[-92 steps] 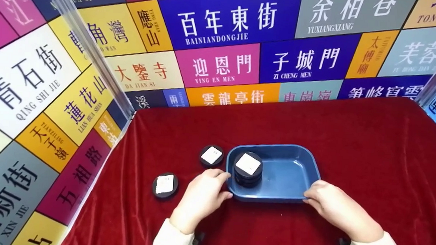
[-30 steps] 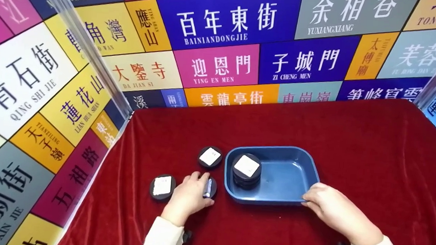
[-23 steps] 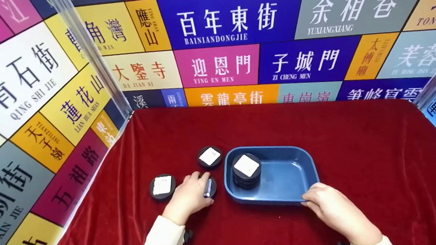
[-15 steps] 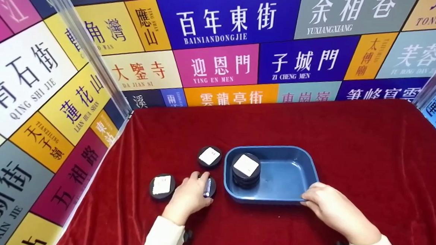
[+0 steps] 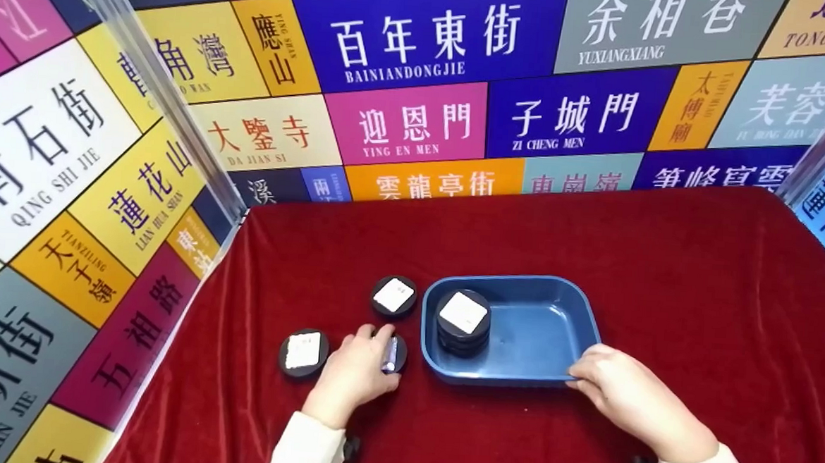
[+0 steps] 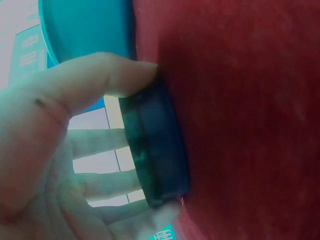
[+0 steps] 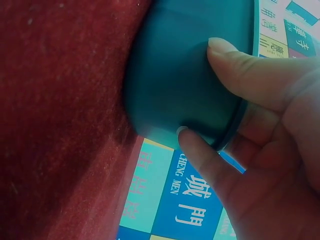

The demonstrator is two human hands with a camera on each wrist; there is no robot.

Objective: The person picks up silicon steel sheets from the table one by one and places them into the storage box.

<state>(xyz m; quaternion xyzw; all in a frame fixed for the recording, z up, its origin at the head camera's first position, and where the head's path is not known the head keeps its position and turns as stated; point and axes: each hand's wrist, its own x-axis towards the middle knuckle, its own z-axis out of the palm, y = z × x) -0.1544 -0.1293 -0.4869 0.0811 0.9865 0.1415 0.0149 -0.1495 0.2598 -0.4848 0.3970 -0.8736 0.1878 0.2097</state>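
My left hand [image 5: 356, 370] grips a round black disc [image 5: 395, 354] on the red cloth, just left of the blue plastic basin [image 5: 528, 379]. In the left wrist view the thumb and fingers lie around the edge of the disc [image 6: 160, 145], whose flat side is at the cloth. My right hand [image 5: 623, 391] pinches the basin's near right corner; in the right wrist view its thumb presses the outer wall of the basin [image 7: 180, 65]. A stack of similar black discs [image 5: 462, 326], the top one bearing a white label, stands inside the basin at its left end.
Two more labelled black discs lie on the cloth: a far disc [image 5: 393, 297] beyond my left hand and a left disc [image 5: 303, 353] beside it. The red cloth [image 5: 699, 289] covers the table. Colourful sign-printed panels [image 5: 418, 119] stand behind and at the left.
From the basin's left edge, my left hand has moved left onto a disc its arm and hand had hidden. Over the last second both hands stay nearly still. The right hand keeps the basin corner.
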